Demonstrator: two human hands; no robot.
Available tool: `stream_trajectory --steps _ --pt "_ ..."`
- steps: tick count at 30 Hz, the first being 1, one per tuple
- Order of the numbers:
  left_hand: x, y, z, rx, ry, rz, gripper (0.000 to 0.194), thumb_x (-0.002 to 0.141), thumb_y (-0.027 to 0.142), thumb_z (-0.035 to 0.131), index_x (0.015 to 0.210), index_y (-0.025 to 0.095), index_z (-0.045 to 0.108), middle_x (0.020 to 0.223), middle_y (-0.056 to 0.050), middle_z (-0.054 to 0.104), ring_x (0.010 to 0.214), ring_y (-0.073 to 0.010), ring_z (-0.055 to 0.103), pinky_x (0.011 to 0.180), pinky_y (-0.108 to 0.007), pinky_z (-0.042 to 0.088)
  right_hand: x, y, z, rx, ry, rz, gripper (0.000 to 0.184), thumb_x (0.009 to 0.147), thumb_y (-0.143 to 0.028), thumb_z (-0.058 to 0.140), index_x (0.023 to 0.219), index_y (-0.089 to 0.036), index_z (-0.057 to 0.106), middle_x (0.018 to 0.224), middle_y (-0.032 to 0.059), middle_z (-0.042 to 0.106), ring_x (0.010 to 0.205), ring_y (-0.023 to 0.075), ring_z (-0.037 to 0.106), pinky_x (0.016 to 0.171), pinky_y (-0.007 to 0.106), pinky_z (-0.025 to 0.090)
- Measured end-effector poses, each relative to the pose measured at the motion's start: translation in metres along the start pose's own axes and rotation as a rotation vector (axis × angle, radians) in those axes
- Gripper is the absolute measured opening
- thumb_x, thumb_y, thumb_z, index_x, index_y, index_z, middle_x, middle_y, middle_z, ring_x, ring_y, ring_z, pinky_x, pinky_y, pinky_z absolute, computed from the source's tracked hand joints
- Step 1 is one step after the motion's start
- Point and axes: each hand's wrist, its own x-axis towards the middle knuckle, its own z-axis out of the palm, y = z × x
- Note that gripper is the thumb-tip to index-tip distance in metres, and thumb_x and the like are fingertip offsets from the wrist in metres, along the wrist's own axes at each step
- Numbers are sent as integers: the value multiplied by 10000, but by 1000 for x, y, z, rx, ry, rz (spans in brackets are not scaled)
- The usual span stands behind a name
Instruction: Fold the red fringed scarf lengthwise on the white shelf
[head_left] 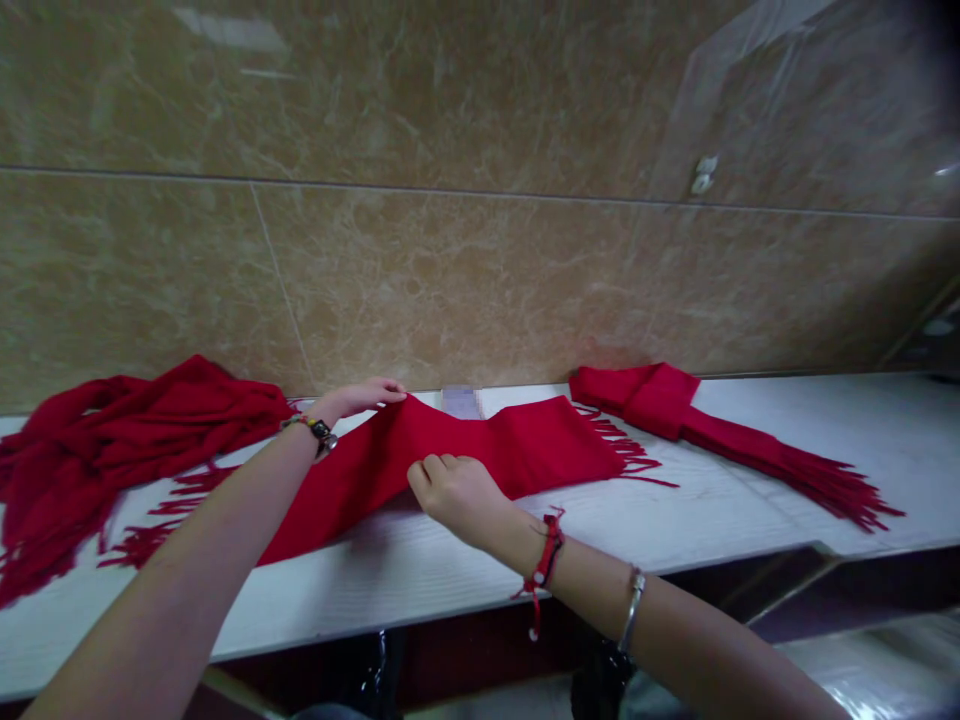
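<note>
A red fringed scarf [555, 445] lies lengthwise along the white counter, its middle lifted off the surface. My left hand [367, 396] pinches the scarf's far edge, thumb and fingers closed on the cloth. At the near edge, my right hand [457, 490] is curled shut on the fabric, knuckles up. Between the hands the cloth rises in a fold. One fringe spreads on the counter to the right; the other, at the left, is partly hidden behind my left forearm.
A crumpled red scarf [165, 420] lies at the left. A folded, knotted red scarf [652, 395] rests at the right, fringe toward the front. A small greyish piece [461, 402] sits by the wall. The white counter [825, 430] meets a brown marbled tile wall [480, 280].
</note>
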Motion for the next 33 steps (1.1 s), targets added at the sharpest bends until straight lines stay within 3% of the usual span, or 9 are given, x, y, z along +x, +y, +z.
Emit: stream_trajectory --steps 4,8,12,15,20,24,29,33 --pt "19 55 -6 -188 90 64 395 647 479 574 888 167 559 868 -17 574 763 -131 512 669 -245 398 -13 41 -37 -110 29 64 186 869 -70 336 903 -136 507 757 73 578 666 186 571 487 266 378" --pt "52 122 3 -321 130 147 318 612 371 628 843 154 592 828 -22 588 728 -125 513 670 -251 391 -41 83 -65 -246 35 168 207 874 -81 335 922 -150 524 747 65 586 646 172 568 477 256 324" --pt "99 178 37 -207 111 192 267 677 318 560 880 155 613 821 -24 607 698 -112 512 642 -236 387 -83 125 -72 -316 -27 310 214 868 -80 352 904 -165 545 732 54 591 615 152 557 479 254 286" --pt "138 203 77 -131 87 202 217 675 277 552 821 139 633 743 -13 612 642 -106 504 610 -226 385 -120 151 -55 -299 -95 396 217 868 -84 353 906 -164 551 727 57 595 625 151 567 478 254 276" --pt "185 204 147 55 38 185 130 631 210 563 655 106 638 537 12 565 505 -98 466 519 -215 365 -177 172 2 -127 -269 461 204 845 -77 376 922 -170 541 771 53 627 627 161 594 465 262 286" --pt "202 186 178 194 39 188 130 631 225 579 631 108 636 530 7 580 513 -110 494 525 -211 385 -196 176 34 0 -323 540 187 840 -107 402 955 -179 531 804 48 647 664 172 612 487 259 327" --pt "186 179 175 287 133 276 251 747 278 502 875 109 636 872 -76 645 780 -170 576 723 -258 436 -197 177 35 52 -324 615 179 850 -139 407 954 -185 546 829 50 635 703 171 599 542 258 373" --pt "120 166 157 344 268 367 350 801 327 462 1087 144 550 1147 -102 520 1056 -201 479 936 -319 348 -189 173 27 -2 -183 482 156 835 -128 454 932 -175 568 880 66 593 801 186 551 652 274 397"
